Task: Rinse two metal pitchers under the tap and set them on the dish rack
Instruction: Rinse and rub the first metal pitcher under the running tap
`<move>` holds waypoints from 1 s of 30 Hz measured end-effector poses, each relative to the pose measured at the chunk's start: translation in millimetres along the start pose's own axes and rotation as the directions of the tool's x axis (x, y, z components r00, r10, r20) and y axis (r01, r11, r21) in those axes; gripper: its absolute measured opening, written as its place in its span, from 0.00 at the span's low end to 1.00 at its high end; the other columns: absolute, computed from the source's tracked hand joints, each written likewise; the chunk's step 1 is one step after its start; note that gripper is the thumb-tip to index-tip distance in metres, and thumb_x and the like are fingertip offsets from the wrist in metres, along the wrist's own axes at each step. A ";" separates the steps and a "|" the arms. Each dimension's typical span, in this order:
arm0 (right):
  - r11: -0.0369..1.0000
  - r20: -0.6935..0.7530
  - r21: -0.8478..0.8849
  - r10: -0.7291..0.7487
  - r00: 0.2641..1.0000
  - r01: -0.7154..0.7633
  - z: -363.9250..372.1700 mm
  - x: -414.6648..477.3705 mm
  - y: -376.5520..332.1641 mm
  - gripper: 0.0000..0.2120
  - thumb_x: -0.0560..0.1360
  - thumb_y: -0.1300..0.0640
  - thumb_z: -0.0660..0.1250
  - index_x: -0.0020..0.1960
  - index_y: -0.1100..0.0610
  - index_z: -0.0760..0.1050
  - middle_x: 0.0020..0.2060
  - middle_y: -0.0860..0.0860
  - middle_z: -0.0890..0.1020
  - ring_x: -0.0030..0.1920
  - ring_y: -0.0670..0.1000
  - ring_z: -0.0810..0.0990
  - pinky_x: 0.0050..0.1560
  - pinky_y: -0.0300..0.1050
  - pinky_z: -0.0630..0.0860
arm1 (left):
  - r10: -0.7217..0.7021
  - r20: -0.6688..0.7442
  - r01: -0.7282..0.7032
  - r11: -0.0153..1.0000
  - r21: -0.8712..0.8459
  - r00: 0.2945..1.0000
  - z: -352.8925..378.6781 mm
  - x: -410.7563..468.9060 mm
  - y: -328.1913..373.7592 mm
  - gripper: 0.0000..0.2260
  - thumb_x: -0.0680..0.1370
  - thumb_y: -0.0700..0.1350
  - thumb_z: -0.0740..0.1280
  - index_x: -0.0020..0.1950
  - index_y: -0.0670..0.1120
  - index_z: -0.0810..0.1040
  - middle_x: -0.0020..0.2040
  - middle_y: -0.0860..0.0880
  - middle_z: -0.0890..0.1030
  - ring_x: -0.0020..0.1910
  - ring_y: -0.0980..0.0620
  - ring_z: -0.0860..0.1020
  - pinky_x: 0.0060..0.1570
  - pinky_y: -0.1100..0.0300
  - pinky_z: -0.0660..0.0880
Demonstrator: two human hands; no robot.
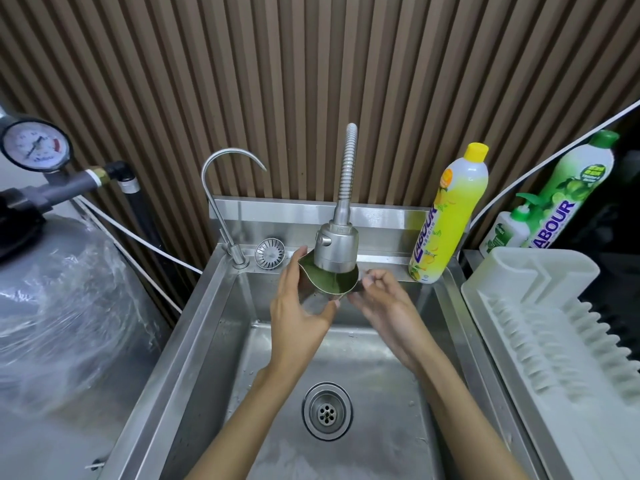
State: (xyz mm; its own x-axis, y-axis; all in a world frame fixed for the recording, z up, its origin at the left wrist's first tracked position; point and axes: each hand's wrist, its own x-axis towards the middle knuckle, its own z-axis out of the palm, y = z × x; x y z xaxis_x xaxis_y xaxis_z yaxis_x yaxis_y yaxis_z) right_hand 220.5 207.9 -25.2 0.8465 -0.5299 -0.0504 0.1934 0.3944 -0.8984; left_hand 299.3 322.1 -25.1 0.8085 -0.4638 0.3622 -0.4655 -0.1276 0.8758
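Observation:
A metal pitcher (pixel 329 284) with a greenish inside sits right under the spray head of the flexible tap (pixel 336 245), and water runs into it. My left hand (pixel 299 306) wraps its body from the left. My right hand (pixel 384 299) pinches its handle on the right side. Both hands hold it over the steel sink (pixel 207 327). The white plastic dish rack (pixel 547 327) stands to the right of the sink with nothing on it. A second pitcher is not in view.
A thin curved filter tap (pixel 225 188) and a loose strainer (pixel 270 253) sit at the sink's back left. A yellow detergent bottle (pixel 450 216) stands at the back right, a green one (pixel 568 188) and a pump bottle (pixel 509 230) behind the rack. A wrapped tank (pixel 52 306) fills the left.

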 end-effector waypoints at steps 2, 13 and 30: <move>0.998 -0.002 0.012 0.068 0.998 -0.068 3.2 -3.7 10.3 0.08 0.80 0.63 0.55 0.42 0.58 0.67 0.45 0.57 0.78 0.48 0.56 0.79 0.55 0.49 0.79 | 0.056 0.012 -0.057 0.993 0.105 0.998 -4.9 -4.3 5.4 0.36 0.64 0.38 0.76 0.70 0.47 0.67 0.58 0.55 0.70 0.57 0.69 0.69 0.54 0.83 0.62; 0.551 -0.168 -0.831 -0.128 0.977 -0.070 -12.8 -22.0 -38.6 0.09 0.77 0.52 0.63 0.39 0.54 0.73 0.37 0.54 0.83 0.38 0.57 0.83 0.45 0.57 0.80 | -0.295 0.228 0.274 0.954 0.123 0.928 0.8 -10.4 10.0 0.20 0.65 0.59 0.74 0.49 0.48 0.78 0.42 0.56 0.82 0.41 0.67 0.79 0.43 0.76 0.73; 0.975 -0.011 -0.222 0.012 1.000 -0.015 -8.3 4.6 -1.5 0.08 0.79 0.63 0.58 0.41 0.58 0.71 0.40 0.52 0.82 0.45 0.51 0.82 0.54 0.46 0.79 | 0.118 0.009 -0.119 0.986 0.121 0.993 -8.7 13.4 7.9 0.35 0.60 0.52 0.79 0.65 0.45 0.73 0.52 0.55 0.71 0.51 0.71 0.70 0.50 0.81 0.64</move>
State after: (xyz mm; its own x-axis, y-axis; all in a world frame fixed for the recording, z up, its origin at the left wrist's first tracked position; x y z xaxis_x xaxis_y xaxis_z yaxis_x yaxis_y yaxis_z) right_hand 220.0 198.6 -27.7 0.8434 -0.5332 -0.0664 0.0660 0.2254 -0.9720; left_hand 309.6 322.5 -10.6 0.7445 -0.4835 0.4604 -0.5982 -0.1768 0.7816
